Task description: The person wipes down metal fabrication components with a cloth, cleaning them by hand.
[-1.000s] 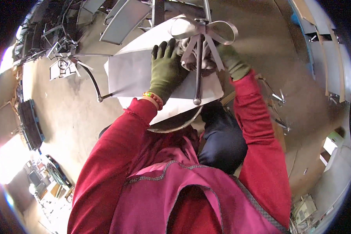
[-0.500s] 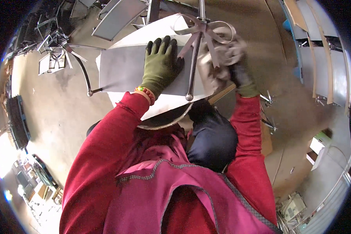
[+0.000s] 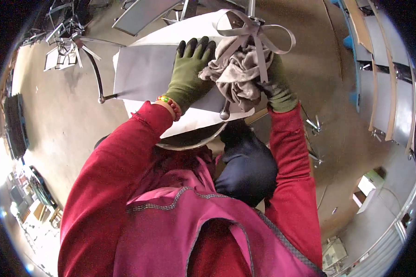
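Observation:
A flat grey panel (image 3: 141, 69) lies over a white sheet (image 3: 189, 128) in front of me, above a round rim (image 3: 192, 147). My left hand (image 3: 192, 71), in an olive glove with dark fingertips, rests flat on the panel, fingers stretched out. My right hand (image 3: 277, 85), gloved alike, grips a crumpled grey-beige cloth (image 3: 238, 74) at the panel's right part. The cloth covers most of a metal rod, whose rounded end (image 3: 224, 113) shows below it. A silvery ribbon bow (image 3: 254, 30) hangs partly over the cloth. The right fingertips are hidden by the cloth.
A bent dark rod (image 3: 97, 76) stands out at the panel's left end, near another ribbon (image 3: 78, 51). Racked grey panels (image 3: 379, 87) line the right side. Another panel (image 3: 143, 16) is at the far side. Dark stacked items (image 3: 19, 124) stand at left.
My right hand has brought the cloth leftward over the rod, close beside my left hand. The left hand stays flat on the panel. The whole view has shifted slightly.

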Available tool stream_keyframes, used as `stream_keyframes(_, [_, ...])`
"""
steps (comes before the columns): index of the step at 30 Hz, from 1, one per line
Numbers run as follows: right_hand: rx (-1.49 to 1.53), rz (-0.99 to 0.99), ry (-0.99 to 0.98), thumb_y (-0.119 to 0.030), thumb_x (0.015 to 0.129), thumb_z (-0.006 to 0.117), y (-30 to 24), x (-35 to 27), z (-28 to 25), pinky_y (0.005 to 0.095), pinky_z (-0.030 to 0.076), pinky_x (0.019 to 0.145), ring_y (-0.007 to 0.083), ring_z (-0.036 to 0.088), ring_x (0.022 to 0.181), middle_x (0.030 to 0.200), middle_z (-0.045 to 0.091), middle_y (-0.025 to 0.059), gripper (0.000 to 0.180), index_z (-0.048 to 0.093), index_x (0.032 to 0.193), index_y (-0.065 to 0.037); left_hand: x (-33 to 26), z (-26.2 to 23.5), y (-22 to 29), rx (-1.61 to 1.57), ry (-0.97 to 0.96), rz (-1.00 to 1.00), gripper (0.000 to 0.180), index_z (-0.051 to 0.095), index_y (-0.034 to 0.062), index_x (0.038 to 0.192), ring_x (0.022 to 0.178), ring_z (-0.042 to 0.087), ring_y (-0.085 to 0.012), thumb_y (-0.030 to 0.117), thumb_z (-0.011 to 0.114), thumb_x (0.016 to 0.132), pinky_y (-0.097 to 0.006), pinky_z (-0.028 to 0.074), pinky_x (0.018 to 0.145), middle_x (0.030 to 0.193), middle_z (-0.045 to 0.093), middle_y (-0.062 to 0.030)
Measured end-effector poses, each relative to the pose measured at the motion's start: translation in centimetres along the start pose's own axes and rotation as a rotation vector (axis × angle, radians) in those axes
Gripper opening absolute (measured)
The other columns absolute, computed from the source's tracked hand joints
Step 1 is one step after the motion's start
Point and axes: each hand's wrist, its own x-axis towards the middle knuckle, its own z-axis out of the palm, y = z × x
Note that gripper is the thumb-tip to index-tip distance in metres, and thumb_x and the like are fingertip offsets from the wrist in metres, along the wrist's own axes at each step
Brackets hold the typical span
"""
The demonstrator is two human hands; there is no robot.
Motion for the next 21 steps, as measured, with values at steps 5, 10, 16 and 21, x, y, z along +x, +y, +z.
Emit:
stream_keyframes(5, [0.245,-0.194,0.142,-0.03,0.067,0.074,-0.5,-0.7,0.6,0.03,0.047,0.08,0.0174,0.057,0.094,0.101,0.058,0.0075,0.06,0.048,0.113,-0.002,0.1,0.2,0.3,0.028,0.001,0.011,0.06,0.04,0.0071,0.13,0.125,0.034,-0.0357,0.037,0.052,0.079,-0.049,0.018,0.106,0.135,0.039,-0.0158])
stream_keyframes(10, [0.331,0.05,0.145,-0.026,0.074,0.069,-1.2,-0.3,0.3,0.0269,0.047,0.081,0.0152,0.057,0.095,0.104,0.057,0.0073,0.057,0.044,0.119,-0.001,-0.1,0.3,0.0,0.043,-0.001,0.014,0.059,0.042,0.0058,0.129,0.125,0.034,-0.0363,0.036,0.051,0.079,-0.05,0.019,0.106,0.135,0.039,-0.0164])
stream_keyframes(16, [0.045,-0.203,0.207,-0.018,0.088,0.052,0.9,-0.5,-0.1,0.0306,0.045,0.083,0.0173,0.054,0.098,0.11,0.055,0.008,0.034,0.048,0.117,-0.001,0.1,0.4,0.3,-0.004,0.036,0.019,0.061,0.042,0.0079,0.129,0.126,0.033,-0.0358,0.041,0.051,0.079,-0.049,0.019,0.106,0.136,0.038,-0.0151])
stream_keyframes(21, [-0.142,-0.204,0.251,-0.02,0.09,0.048,-0.3,-1.1,0.4,0.0353,0.042,0.088,0.0233,0.052,0.104,0.115,0.053,0.0127,0.036,0.047,0.119,0.0,0.1,0.7,0.2,0.019,0.03,0.003,0.062,0.042,0.0088,0.129,0.127,0.033,-0.0351,0.044,0.052,0.079,-0.048,0.018,0.107,0.137,0.037,-0.0142])
